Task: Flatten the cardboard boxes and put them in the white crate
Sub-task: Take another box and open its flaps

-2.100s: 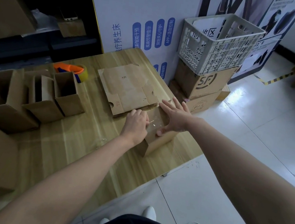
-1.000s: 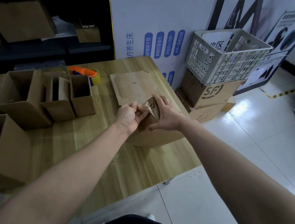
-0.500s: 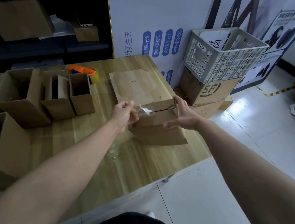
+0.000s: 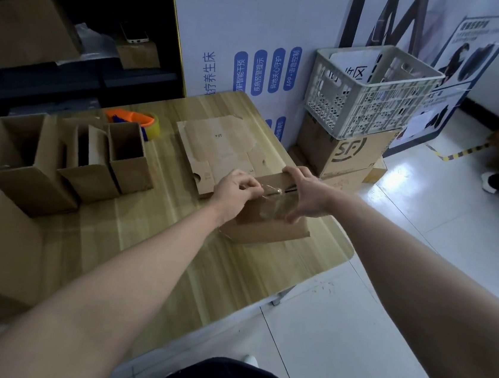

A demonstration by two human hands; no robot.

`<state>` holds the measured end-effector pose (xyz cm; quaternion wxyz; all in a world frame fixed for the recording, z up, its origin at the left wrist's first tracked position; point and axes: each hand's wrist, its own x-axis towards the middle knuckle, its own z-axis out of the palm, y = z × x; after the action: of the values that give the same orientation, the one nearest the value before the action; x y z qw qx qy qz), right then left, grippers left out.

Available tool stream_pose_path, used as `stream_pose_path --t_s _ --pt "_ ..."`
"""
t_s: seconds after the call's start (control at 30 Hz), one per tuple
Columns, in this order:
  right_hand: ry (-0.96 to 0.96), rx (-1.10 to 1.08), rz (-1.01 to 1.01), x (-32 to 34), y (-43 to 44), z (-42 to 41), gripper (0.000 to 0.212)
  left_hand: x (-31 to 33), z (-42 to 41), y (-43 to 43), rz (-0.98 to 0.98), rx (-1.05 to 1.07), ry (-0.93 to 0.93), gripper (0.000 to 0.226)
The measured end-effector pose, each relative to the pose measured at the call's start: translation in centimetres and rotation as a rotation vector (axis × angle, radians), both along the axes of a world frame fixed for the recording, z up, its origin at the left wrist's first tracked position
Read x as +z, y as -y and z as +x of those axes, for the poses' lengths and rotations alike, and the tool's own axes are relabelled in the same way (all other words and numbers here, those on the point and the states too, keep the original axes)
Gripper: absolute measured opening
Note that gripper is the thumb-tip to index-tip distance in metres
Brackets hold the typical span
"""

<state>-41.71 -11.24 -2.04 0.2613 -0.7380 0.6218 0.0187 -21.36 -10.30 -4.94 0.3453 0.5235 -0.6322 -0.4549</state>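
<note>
On table (image 4: 153, 206), left hand (image 4: 235, 189) pinches tape (image 4: 273, 189), right hand (image 4: 308, 195) grips box (image 4: 268, 230)

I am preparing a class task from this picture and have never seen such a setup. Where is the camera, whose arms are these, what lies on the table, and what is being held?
There is no machine here. A person wears one wide-angle camera on the head, so you look down along their own two bare arms. On the wooden table stand several open cardboard boxes, an orange tape dispenser and a flattened cardboard sheet. The right hand holds a small box, with its fingers over the top edge. The left hand pinches the clear tape on the box's top seam. The white crate meant for the flat boxes stands off the table to the right, on a brown box printed SF.
</note>
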Motion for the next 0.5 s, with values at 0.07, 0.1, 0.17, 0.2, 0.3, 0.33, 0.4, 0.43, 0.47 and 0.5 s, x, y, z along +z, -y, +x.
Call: stream_pose_path --t_s 0.07,0.1,0.17,0.2,0.3,0.33,0.4,0.43,0.47,0.5 --pt "-0.039 0.005 -0.001 -0.1 -0.2 -0.9 0.117 -0.4 0.7 0.2 0.112 0.06 -0.129 0.023" --pt "-0.057 0.004 -0.007 -0.3 -0.4 -1.2 0.116 -0.6 1.0 0.2 0.152 0.103 -0.186 0.029" --pt "-0.058 -0.008 -0.016 -0.8 -0.6 -1.2 0.115 -1.2 1.5 0.4 0.182 0.182 -0.241 0.036" --pt "-0.062 -0.009 -0.02 -0.9 -0.7 -1.2 0.115 -1.3 1.6 0.4 0.177 0.202 -0.242 0.036" --pt "-0.167 -0.016 -0.036 -1.4 -1.2 -1.7 0.117 -1.0 2.1 0.5 0.266 0.233 -0.367 0.036" --pt "-0.207 -0.025 -0.036 -1.6 -1.4 -2.0 0.117 -1.1 2.5 0.5 0.294 0.22 -0.404 0.037" --pt "-0.308 -0.017 -0.048 -1.8 -1.8 -2.1 0.116 -1.7 3.1 0.2 0.249 0.219 -0.289 0.036" --pt "-0.372 0.007 -0.059 -1.8 -1.7 -1.7 0.117 -2.1 3.1 -0.1 0.208 0.222 -0.194 0.033" --pt "-0.418 0.042 -0.067 -1.8 -1.5 -1.0 0.12 -2.4 2.9 -0.4 0.174 0.222 -0.131 0.031" --pt "-0.426 0.079 -0.075 -1.8 -1.3 0.1 0.123 -2.5 2.5 -0.7 0.156 0.208 -0.098 0.033"
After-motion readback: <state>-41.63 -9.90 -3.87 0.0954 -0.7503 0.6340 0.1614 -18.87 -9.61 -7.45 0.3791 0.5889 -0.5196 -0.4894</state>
